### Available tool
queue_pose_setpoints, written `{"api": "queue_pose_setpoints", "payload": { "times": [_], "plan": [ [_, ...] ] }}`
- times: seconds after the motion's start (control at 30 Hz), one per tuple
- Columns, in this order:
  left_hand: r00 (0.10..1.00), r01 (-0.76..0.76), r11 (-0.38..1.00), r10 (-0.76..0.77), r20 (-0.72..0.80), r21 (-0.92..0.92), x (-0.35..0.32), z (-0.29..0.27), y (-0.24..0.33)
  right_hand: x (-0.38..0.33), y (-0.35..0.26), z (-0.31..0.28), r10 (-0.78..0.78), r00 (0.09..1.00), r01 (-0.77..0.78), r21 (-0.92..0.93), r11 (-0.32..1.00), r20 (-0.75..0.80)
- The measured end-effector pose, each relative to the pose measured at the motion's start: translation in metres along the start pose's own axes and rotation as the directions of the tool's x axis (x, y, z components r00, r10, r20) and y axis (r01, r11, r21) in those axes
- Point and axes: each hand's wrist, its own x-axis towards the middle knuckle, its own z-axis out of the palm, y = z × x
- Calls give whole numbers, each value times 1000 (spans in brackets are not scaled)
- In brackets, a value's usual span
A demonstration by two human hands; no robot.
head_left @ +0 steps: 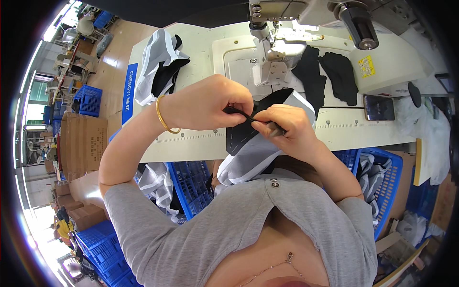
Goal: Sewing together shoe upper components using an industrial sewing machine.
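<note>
While pinched, fabric (245,115) slants down rightward.

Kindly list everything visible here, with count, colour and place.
Sewing machine: one, white, upper right
Table: one, white, upper middle
Held cloth: count unclear, black and white, centre
Cloth bundle: one, white and black, table's left
Cloth pieces: at least two, black, table's right
Phone: one, dark, table's right
Plastic bags: count unclear, clear, far right
Baskets: several, blue, below and left
Boxes: several, brown, left side
Bracelet: one, golden, left wrist
Shirt: one, grey, bottom
Left hand, right hand: two, bare, gripping held cloth
</note>
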Motion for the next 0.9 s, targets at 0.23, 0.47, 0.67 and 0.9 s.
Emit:
{"api": "queue_pose_setpoints", "payload": {
  "times": [0.23, 0.47, 0.67, 0.9],
  "plan": [
    [975, 130, 960, -168, -142, -249, -6, 4, -14, -3, -3, -3, 7, 997, -8, -10, 1000, -76],
    [873, 244, 697, -461, -160, -675, -5, 14, -6, -7, 0, -5, 54, 986, -49, 38, 998, -161],
    [885, 193, 720, -422, -199, -667, -1, 10, -14, -5, 2, -6, 76, 974, -63, 65, 996, -213],
    [897, 142, 861, -321, -305, -489, 23, -11, -11, 3, -7, -14, 271, 931, -225, 200, 954, -246]
  ]
}}
